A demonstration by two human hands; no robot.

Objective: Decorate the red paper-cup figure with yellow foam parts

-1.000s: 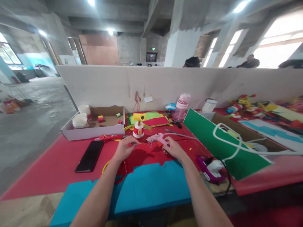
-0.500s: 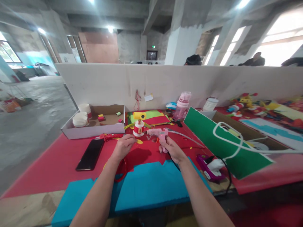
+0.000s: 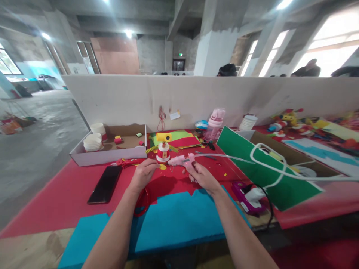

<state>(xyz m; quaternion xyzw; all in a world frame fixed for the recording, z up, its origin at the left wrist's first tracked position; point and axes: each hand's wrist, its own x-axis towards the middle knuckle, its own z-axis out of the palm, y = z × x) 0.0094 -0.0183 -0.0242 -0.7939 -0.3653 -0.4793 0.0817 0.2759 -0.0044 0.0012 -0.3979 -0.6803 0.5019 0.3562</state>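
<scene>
My right hand [image 3: 202, 176] is wrapped round the handle of a pink hot glue gun [image 3: 182, 161], its nozzle pointing left. A long clear glue stick [image 3: 215, 154] trails from the gun's back end. With fingers pinched, my left hand [image 3: 144, 172] holds a small flat yellow paper piece [image 3: 162, 167] close to the nozzle; whether the two touch I cannot tell. Just behind stands a paper-cup figure [image 3: 163, 151], upright, with a yellow tube head and yellow coiled arms.
On the left lie a black phone [image 3: 105, 185] and a cardboard box [image 3: 112, 154] with paper cups. A green board [image 3: 260, 168] leans at right beside a purple power strip [image 3: 248, 198]. Blue foam sheets [image 3: 179, 216] line the front edge. A pink bottle [image 3: 215, 125] stands at the back.
The glue gun has tilted, and its glue stick now lies flatter and further right. Its nozzle has come lower, nearer the yellow piece. My left hand keeps its pinch, almost unmoved.
</scene>
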